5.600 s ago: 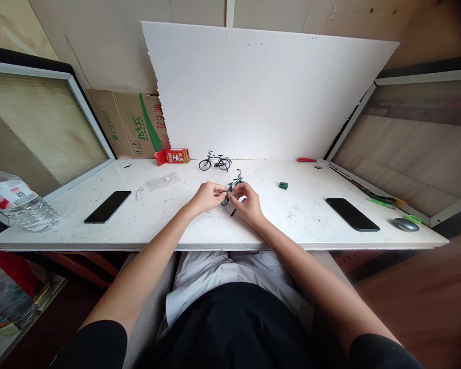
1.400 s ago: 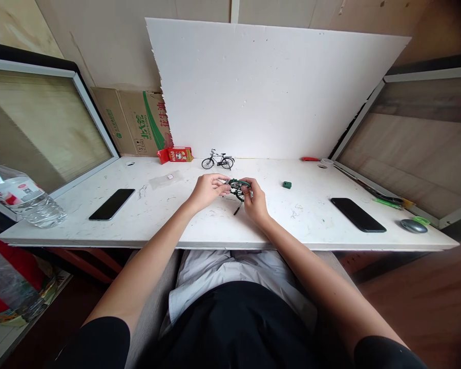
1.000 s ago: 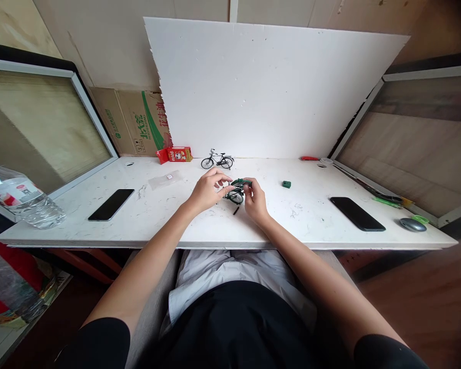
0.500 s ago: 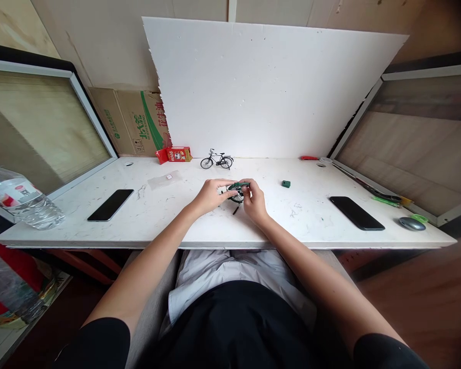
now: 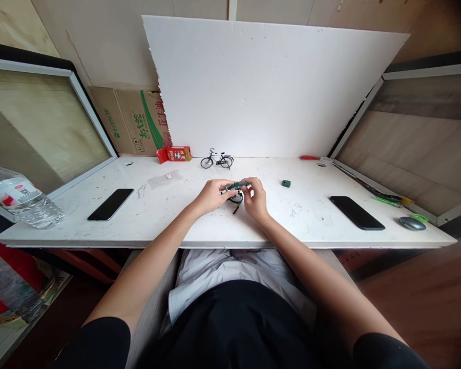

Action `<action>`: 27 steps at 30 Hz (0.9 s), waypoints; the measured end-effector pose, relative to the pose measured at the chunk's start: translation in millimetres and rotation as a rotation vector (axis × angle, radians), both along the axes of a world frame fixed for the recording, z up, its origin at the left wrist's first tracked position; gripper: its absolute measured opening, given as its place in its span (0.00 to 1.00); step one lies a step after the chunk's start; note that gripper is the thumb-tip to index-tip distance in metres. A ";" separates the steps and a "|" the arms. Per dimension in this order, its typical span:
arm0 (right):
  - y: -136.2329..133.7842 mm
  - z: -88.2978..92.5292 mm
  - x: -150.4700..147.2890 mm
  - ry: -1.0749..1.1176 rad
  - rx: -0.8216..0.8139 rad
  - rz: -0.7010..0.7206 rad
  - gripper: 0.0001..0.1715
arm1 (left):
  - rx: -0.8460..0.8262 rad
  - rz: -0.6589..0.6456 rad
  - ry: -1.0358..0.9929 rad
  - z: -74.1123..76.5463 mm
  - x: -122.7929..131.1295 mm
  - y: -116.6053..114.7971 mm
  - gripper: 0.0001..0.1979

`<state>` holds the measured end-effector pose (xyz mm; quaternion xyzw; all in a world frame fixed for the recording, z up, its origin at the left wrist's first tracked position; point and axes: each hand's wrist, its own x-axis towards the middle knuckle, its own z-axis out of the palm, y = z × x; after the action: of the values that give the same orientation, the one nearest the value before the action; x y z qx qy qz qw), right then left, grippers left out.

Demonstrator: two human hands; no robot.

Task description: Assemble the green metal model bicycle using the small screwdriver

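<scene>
Between my two hands, just above the white table, is a small green model bicycle (image 5: pixel 236 197) with a dark spoked wheel. My left hand (image 5: pixel 212 196) is closed on its left side, thumb and fingers pinching the frame. The fingertips of my right hand (image 5: pixel 255 199) grip its right end. Fingers cover much of the model, so its exact pose is hard to make out. A thin dark piece below the wheel points down toward the table. Behind my hands a black model bicycle (image 5: pixel 217 160) stands upright. To the right lies a small green block-like piece (image 5: pixel 286 183).
On the white table (image 5: pixel 200 230) lie a black phone (image 5: pixel 110 205) at left, another phone (image 5: pixel 356 212) at right, and a grey mouse (image 5: pixel 412 223). A clear plastic bag (image 5: pixel 165 179), a red box (image 5: pixel 179 154) and a water bottle (image 5: pixel 23 197) are leftward. A white board (image 5: pixel 272 87) stands behind.
My fingers have shifted slightly on the green model bicycle, and it has turned a little between my hands. Everything else on the table stays where it was.
</scene>
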<state>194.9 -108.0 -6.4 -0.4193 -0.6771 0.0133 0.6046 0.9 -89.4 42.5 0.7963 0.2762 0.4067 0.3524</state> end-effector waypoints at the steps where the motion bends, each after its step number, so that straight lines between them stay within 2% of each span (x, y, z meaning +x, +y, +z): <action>1: -0.3 0.3 -0.3 0.000 -0.006 0.002 0.07 | 0.018 0.000 0.022 0.0 -0.8 0.6 0.18; 7: -0.3 -0.4 -3.2 0.054 -0.083 0.023 0.07 | 0.069 0.047 0.041 -1.9 -4.7 7.0 0.19; 12: 1.3 -2.4 -3.6 0.128 -0.139 0.015 0.11 | 0.000 0.089 -0.052 -3.0 -12.2 20.3 0.21; 15: 3.4 -5.1 -1.9 0.129 -0.160 -0.014 0.11 | -0.089 0.163 -0.138 -1.0 -23.9 32.1 0.22; 18: 4.2 -7.3 0.3 0.079 -0.167 -0.038 0.09 | -0.141 0.293 -0.199 4.9 -40.5 42.7 0.23; 20: 2.4 -5.6 0.6 0.001 -0.156 -0.058 0.13 | -0.152 0.351 -0.252 10.5 -52.5 48.4 0.22; 23: -1.3 3.9 -4.0 -0.226 -0.199 -0.091 0.18 | -0.147 0.429 -0.347 17.3 -69.1 55.7 0.20; 27: 6.7 22.2 -20.8 -0.610 -0.490 -0.193 0.19 | -0.209 0.469 -0.452 16.4 -84.3 66.1 0.21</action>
<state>174.1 -101.3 15.8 -0.5973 -0.7598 -0.0076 0.2565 -83.4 -23.3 58.9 0.5606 0.4069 0.6122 0.3813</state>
